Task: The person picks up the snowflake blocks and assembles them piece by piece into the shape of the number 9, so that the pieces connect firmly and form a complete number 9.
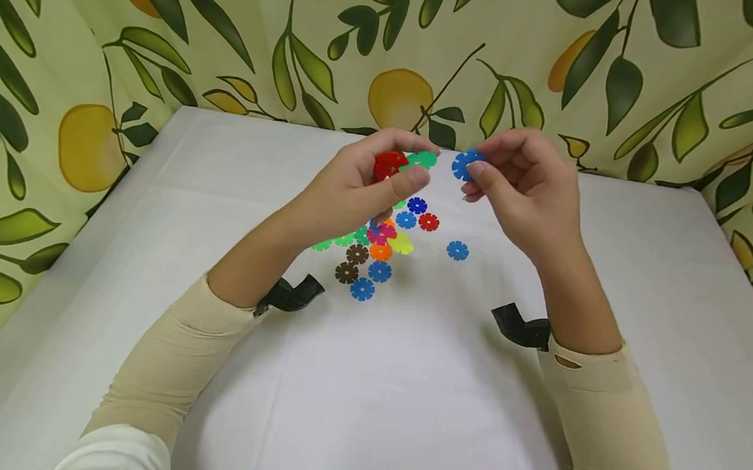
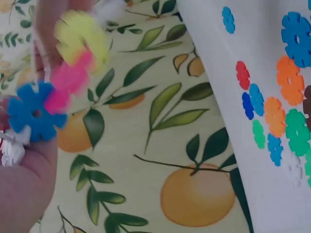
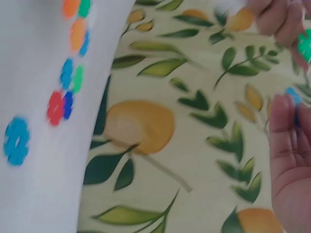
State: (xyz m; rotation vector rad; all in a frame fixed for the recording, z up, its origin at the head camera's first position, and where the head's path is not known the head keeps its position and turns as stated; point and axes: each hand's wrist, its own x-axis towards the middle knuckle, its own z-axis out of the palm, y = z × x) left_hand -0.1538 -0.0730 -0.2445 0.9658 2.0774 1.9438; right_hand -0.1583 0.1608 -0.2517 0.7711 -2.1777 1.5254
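Observation:
My left hand [image 1: 353, 193] holds a joined string of notched plastic discs. A red disc [image 1: 390, 164] and a green disc [image 1: 423, 159] show between its thumb and fingers. Lower on the string, in the left wrist view, hang a blue disc [image 2: 36, 111], a pink disc [image 2: 70, 82] and a yellow disc [image 2: 82, 41], blurred. Thumb and fingers of my right hand [image 1: 539, 195] pinch a single blue disc [image 1: 466, 165], held up just right of the green one with a small gap between. In the right wrist view this disc is mostly hidden behind the thumb.
Several loose discs lie in a cluster on the white table [image 1: 364, 409], among them a brown disc [image 1: 347, 273] and an orange disc [image 1: 380, 252]. One blue disc [image 1: 457, 250] lies apart to the right. A leaf-patterned curtain [image 1: 494, 54] hangs behind the table.

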